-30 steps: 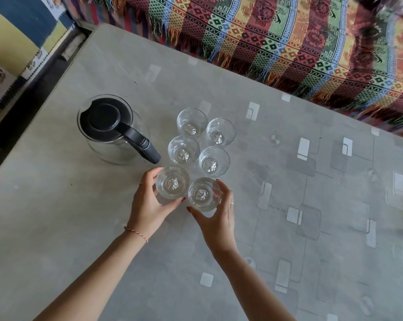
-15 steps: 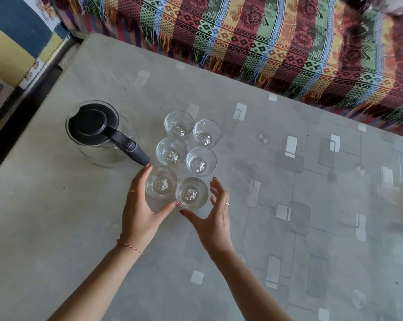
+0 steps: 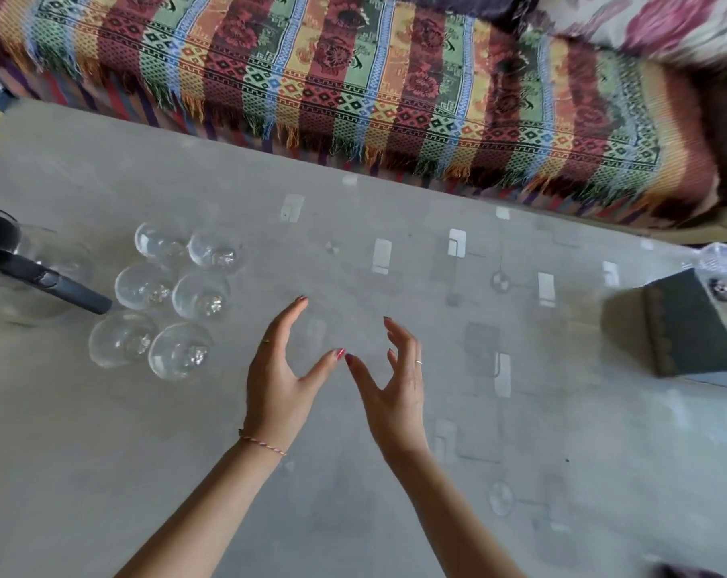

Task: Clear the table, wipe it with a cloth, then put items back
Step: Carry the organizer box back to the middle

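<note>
Several clear drinking glasses [image 3: 178, 355] stand in paired rows on the grey patterned table [image 3: 103, 452], at the left. Beside them, at the left edge, is a glass jug with a black lid and handle [image 3: 40, 281]. My left hand [image 3: 284, 377] and my right hand [image 3: 389, 385] hover over the middle of the table, right of the glasses. Both have fingers spread and curved, thumbs nearly touching, and hold nothing.
A dark green box [image 3: 679, 327] sits at the table's right edge, with crinkled clear plastic [image 3: 725, 260] behind it. A striped, fringed woven cover [image 3: 353, 85] drapes over the sofa along the far side. A floral cushion [image 3: 654, 22] lies top right.
Both hands have let go of the two nearest glasses and moved right, away from them. The view has swung right, so the jug and glasses now sit at the left.
</note>
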